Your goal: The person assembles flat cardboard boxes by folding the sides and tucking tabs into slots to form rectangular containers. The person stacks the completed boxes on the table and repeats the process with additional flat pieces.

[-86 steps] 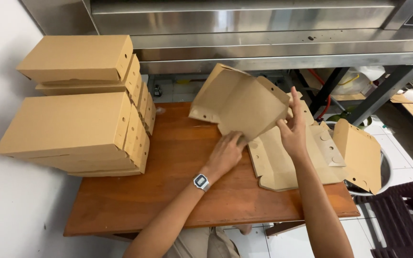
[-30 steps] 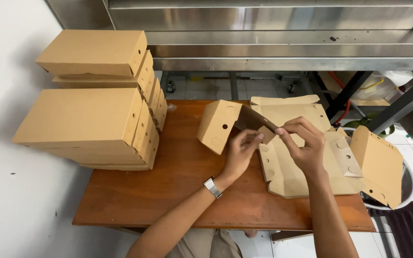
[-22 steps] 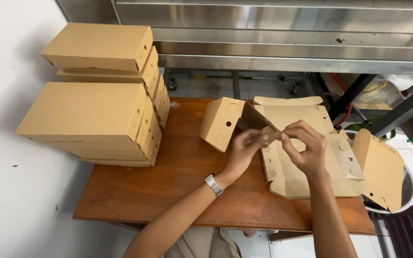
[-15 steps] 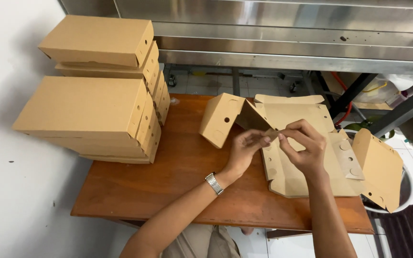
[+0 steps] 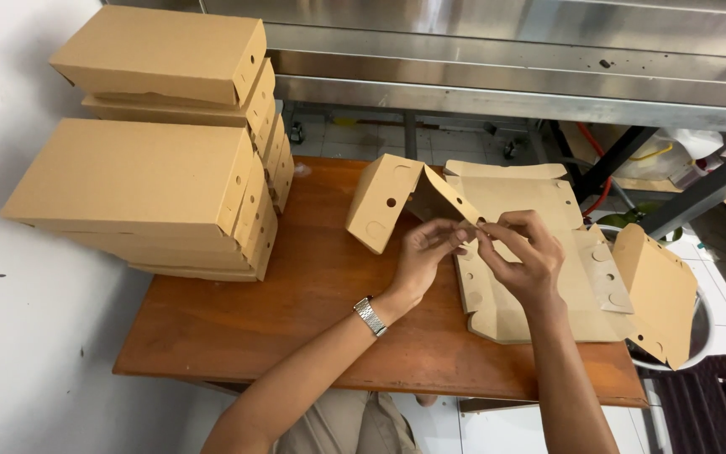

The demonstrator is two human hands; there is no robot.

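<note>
Head view. Flat cardboard box blank (image 5: 539, 252) lies on the wooden bench (image 5: 313, 311), partly folded; long axis runs left to right, one end panel raised at my left, the other end flap drooping off the bench edge at my right. My left hand (image 5: 423, 256) pinches a narrow flap edge, thumb and fingers closed on it. My right hand (image 5: 524, 252) meets it from the other side, fingertips pinched shut on the same flap. Metal wristwatch (image 5: 370, 316) on my left wrist. Well left of both grips: stacked folded boxes (image 5: 149, 176) against the wall.
</note>
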